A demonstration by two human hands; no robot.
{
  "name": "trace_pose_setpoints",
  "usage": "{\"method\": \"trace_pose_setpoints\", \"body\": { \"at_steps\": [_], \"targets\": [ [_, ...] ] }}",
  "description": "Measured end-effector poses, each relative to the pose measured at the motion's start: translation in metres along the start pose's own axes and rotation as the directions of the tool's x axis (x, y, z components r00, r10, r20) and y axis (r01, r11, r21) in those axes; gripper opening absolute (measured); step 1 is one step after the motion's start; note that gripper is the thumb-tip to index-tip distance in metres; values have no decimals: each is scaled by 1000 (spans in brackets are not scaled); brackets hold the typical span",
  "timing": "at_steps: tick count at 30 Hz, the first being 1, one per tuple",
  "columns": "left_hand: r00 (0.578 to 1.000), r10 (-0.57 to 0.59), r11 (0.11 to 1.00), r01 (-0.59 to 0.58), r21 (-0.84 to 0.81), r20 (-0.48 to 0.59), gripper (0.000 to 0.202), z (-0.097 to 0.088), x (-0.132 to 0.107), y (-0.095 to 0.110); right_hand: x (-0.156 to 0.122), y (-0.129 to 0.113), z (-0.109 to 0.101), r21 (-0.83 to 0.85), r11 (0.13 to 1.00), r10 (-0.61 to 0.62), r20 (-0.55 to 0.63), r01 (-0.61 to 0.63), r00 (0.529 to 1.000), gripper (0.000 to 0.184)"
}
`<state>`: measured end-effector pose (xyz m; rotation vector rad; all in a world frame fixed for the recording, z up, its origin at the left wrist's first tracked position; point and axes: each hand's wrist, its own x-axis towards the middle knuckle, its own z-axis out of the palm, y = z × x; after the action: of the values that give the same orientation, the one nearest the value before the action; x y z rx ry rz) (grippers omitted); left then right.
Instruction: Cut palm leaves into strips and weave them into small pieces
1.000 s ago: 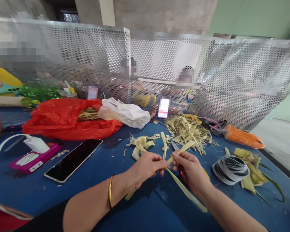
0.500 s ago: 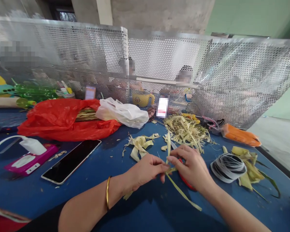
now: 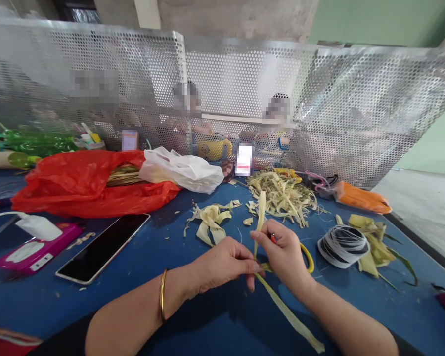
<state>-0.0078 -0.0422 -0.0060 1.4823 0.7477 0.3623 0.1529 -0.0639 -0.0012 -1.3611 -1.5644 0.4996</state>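
Observation:
My left hand (image 3: 228,267), with a gold bangle on its wrist, pinches pale dried leaf strips at a crossing point above the table. My right hand (image 3: 284,247) is closed just beside it, thumb and finger gripping the upright leaf strip (image 3: 261,210). From the crossing, a longer leaf strip (image 3: 291,312) trails down to the lower right. A yellow loop handle (image 3: 309,258), seemingly of scissors, shows past my right hand, with a bit of red between the fingers. Whether that hand holds it or only covers it, I cannot tell.
Leaf scraps (image 3: 282,195) lie heaped ahead, with curled strips (image 3: 210,221) nearer. A thread spool (image 3: 343,246) stands right, near an orange packet (image 3: 362,197). Leftward are a phone (image 3: 104,249), a purple power strip (image 3: 39,249) and a red bag (image 3: 70,183). A perforated metal screen (image 3: 241,74) stands behind; people sit beyond it.
My right hand has shifted and turned slightly along the upright strip. The trailing strip now reaches further down and right. A yellow handle loop shows where a red one did. The view has shifted slightly.

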Motion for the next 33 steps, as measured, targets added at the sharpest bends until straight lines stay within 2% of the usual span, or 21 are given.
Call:
{"method": "trace_pose_setpoints", "body": {
  "at_steps": [3,6,10,12,14,16,18,22,25,27,29,31,33],
  "targets": [
    [999,-25,999,26,-26,37,34,1,-1,3,-1,1,2,-6,999,-42,-47,42,998,35],
    [997,-52,995,56,-78,48,29,2,0,6,1,4,1,-40,998,-51,10,52,999,34],
    [992,-88,966,63,-250,-90,29,-2,4,7,11,10,-12,-97,993,-37,232,61,972,32],
    [982,-98,936,36,-350,-160,32,-7,6,6,16,12,-22,-110,991,-33,374,80,927,31],
    [978,-100,917,19,-398,-183,37,-11,7,5,20,13,-31,-113,991,-7,465,67,886,27],
    [980,-100,922,26,-386,-174,38,-13,8,4,23,13,-36,-130,988,-11,473,82,881,23],
    [980,-109,937,46,-347,-164,36,-13,8,3,24,14,-37,-177,970,-73,447,168,891,24],
    [968,-119,938,37,-344,-221,30,-12,9,1,22,14,-34,-308,856,-306,346,416,887,20],
    [946,-96,917,-37,-398,-309,32,-13,10,2,19,8,-35,-400,770,-454,205,498,867,18],
    [938,-97,886,-70,-458,-332,37,-15,11,3,16,3,-37,-413,776,-441,186,477,878,20],
    [935,-111,857,-82,-509,-337,40,-16,11,3,13,0,-35,-426,792,-356,260,437,898,22],
    [935,-118,848,-80,-523,-334,35,-16,11,4,10,1,-31,-449,781,-274,377,434,885,23],
    [933,-114,863,-77,-499,-342,27,-14,11,4,8,4,-27,-448,766,-254,449,462,857,28]
  ]
}}
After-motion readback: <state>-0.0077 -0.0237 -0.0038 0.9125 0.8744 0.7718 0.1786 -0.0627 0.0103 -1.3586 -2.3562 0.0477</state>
